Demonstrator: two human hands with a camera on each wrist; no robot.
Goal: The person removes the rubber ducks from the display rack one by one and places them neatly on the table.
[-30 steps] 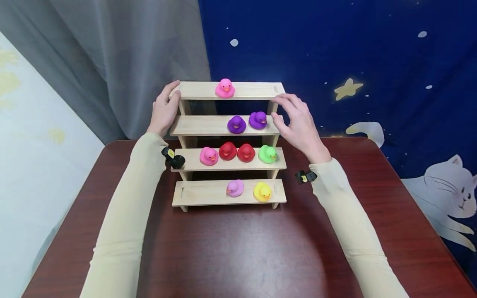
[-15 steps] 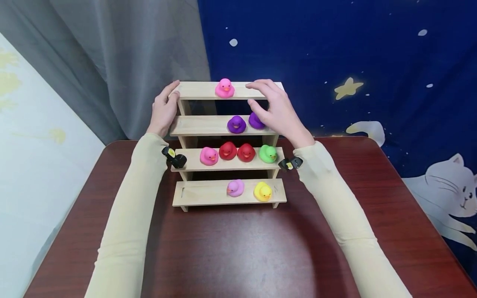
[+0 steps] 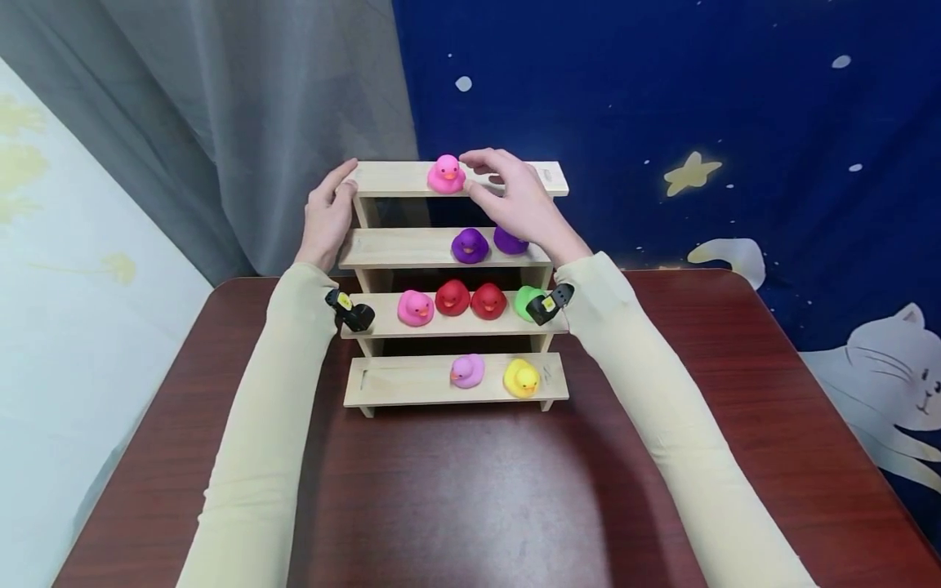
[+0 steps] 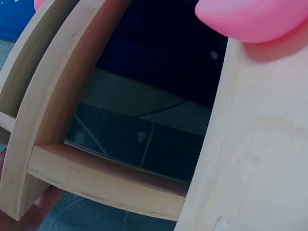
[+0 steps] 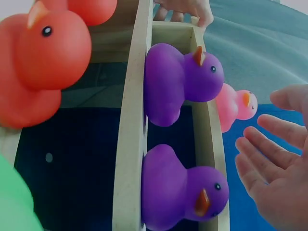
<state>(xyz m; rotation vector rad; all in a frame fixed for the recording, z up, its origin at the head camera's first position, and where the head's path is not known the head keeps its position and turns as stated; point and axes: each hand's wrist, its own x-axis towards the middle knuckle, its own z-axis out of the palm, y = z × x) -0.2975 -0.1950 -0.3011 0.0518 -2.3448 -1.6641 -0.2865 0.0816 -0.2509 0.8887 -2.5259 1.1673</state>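
Right hand (image 3: 518, 192) up at top board of pale wooden four-tier shelf (image 3: 404, 247), thumb and fingers parted, nothing gripped! Bright pink, smooth, rounded toy duck (image 3: 447, 175) sits upright on that board, just left of fingertips, beak facing front; right wrist view shows gap between fingers and duck. Over on other side, left hand (image 3: 327, 216) grips left end of top board, duck well apart from it. One tier down: two smooth, deep-purple toy ducks (image 3: 470, 246), right one partly hidden by right hand.
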